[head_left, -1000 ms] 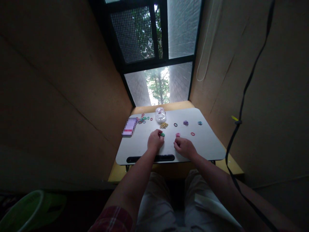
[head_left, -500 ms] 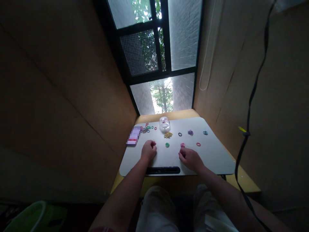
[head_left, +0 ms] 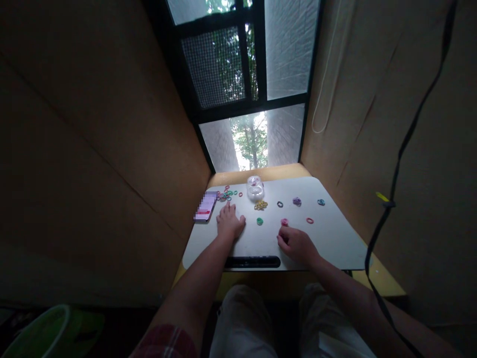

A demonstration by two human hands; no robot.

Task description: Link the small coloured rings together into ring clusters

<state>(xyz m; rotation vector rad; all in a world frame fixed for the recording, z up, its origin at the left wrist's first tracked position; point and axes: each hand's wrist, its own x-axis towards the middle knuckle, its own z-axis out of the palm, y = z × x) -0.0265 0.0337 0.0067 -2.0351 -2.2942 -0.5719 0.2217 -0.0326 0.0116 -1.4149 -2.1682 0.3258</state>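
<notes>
On the white table board (head_left: pixel 257 243), my left hand (head_left: pixel 230 222) lies with its fingers spread, fingertips just below a pile of mixed coloured rings (head_left: pixel 225 195). My right hand (head_left: pixel 295 243) is curled closed beside a pink ring bunch (head_left: pixel 284 222); what its fingers hold, if anything, is too small to make out. Between the hands sits a green ring bunch (head_left: pixel 260 221). Further back are yellow rings (head_left: pixel 261 205), a dark ring (head_left: pixel 279 204), a purple bunch (head_left: pixel 297 201) and a blue bunch (head_left: pixel 321 202). A single red-pink ring (head_left: pixel 309 220) lies right of the pink bunch.
A clear plastic container (head_left: pixel 255 188) stands at the back of the board. A phone (head_left: pixel 205 207) lies at the left edge. A black slot (head_left: pixel 253 262) runs along the front. A dark strap (head_left: pixel 398 159) hangs at right; a green basket (head_left: pixel 55 330) is lower left.
My left hand has opened from a curled shape and reached forward towards the mixed rings. My right hand stays closed in nearly the same place. The view has shifted slightly.
</notes>
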